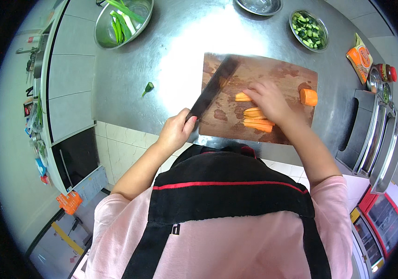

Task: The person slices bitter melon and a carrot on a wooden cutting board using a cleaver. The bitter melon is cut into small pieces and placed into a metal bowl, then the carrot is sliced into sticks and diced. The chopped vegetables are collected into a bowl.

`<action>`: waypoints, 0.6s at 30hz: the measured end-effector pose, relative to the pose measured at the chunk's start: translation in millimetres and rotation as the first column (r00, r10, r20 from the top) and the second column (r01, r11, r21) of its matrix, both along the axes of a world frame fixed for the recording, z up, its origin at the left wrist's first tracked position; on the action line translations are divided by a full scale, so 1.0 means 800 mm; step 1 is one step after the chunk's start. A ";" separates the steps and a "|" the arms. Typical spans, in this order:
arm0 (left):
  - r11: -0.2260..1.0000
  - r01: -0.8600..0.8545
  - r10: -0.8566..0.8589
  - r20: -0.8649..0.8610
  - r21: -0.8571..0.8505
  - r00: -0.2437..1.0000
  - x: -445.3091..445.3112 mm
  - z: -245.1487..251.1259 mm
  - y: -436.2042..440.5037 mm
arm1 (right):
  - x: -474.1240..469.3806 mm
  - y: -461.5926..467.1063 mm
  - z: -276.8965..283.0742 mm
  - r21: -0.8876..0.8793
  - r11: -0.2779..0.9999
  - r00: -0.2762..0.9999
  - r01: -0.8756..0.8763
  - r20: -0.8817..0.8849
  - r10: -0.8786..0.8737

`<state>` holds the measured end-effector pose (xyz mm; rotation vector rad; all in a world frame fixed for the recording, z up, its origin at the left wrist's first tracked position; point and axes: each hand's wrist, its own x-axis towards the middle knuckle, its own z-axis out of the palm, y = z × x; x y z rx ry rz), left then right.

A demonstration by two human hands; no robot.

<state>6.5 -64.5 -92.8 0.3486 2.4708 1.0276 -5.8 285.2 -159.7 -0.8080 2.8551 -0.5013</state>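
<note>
My left hand (176,130) is closed around the handle of a large kitchen knife (213,87), whose dark blade slants up over the left part of a wooden cutting board (282,71). My right hand (267,99) is over the middle of the board, its fingertips at a small bundle of carrot sticks (242,97). Whether the fingers grip them I cannot tell. Nearer to me lie more cut carrot pieces (258,125), partly under the right hand. A thick carrot chunk (308,97) sits near the board's right edge.
A metal bowl (99,33) with green onions stands at the back left, a bowl of diced cucumber (308,29) at the back right, and another metal bowl (260,7) between. A green vegetable end (148,89) lies left of the board. An orange packet (359,57) and a red-lidded jar (387,72) stand right.
</note>
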 end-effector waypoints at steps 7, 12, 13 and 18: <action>0.999 0.032 -0.030 0.065 -0.041 0.997 0.025 -0.006 -0.005 | 0.053 0.022 0.010 -0.072 0.988 0.988 0.137 0.076 -0.131; 0.996 0.068 -0.063 0.083 -0.059 0.995 0.034 -0.002 -0.004 | 0.096 0.013 0.025 -0.045 0.985 0.984 0.167 0.074 -0.163; 0.995 0.073 -0.068 0.091 -0.061 0.994 0.035 -0.002 -0.004 | 0.106 0.008 0.023 -0.005 0.980 0.978 0.199 0.059 -0.198; 0.988 0.135 -0.127 0.098 -0.074 0.987 0.039 -0.002 0.002 | 0.136 -0.023 -0.007 -0.001 0.930 0.927 0.368 -0.078 -0.367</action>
